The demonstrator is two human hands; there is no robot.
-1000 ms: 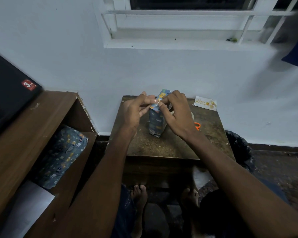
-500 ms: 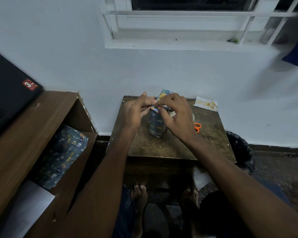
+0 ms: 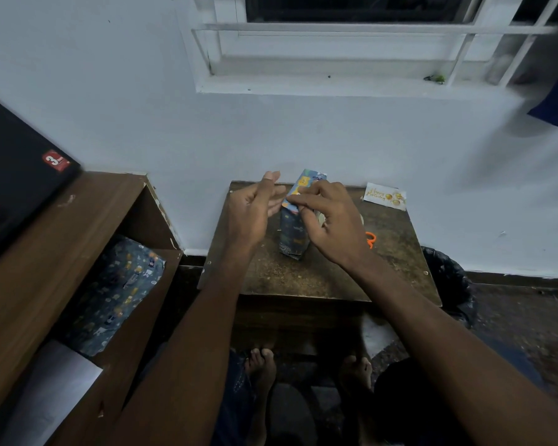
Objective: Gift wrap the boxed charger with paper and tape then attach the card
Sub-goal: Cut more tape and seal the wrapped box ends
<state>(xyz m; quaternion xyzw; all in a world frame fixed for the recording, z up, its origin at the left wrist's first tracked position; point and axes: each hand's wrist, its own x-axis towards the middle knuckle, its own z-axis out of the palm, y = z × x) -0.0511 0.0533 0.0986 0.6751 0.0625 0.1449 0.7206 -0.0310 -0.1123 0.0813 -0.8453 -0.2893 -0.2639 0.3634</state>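
The boxed charger (image 3: 293,235), wrapped in dark blue patterned paper, stands upright in the middle of the small brown table (image 3: 303,278). Its top paper flap sticks up, light blue with yellow print. My right hand (image 3: 331,222) pinches that flap at the top edge of the box with thumb and fingers. My left hand (image 3: 255,210) hovers just left of the box, fingers relaxed, thumb up, holding nothing. A white birthday card (image 3: 385,196) with gold balloons lies at the table's far right corner.
Orange scissors (image 3: 370,240) lie on the table, partly hidden behind my right wrist. A wooden shelf unit (image 3: 78,239) on the left holds spare wrapping paper (image 3: 116,291). A black bin bag (image 3: 448,281) sits right of the table. My bare feet are under the table.
My left hand has let go of the top flap and drawn back to the left. My right hand stays pinching the flap on the box.
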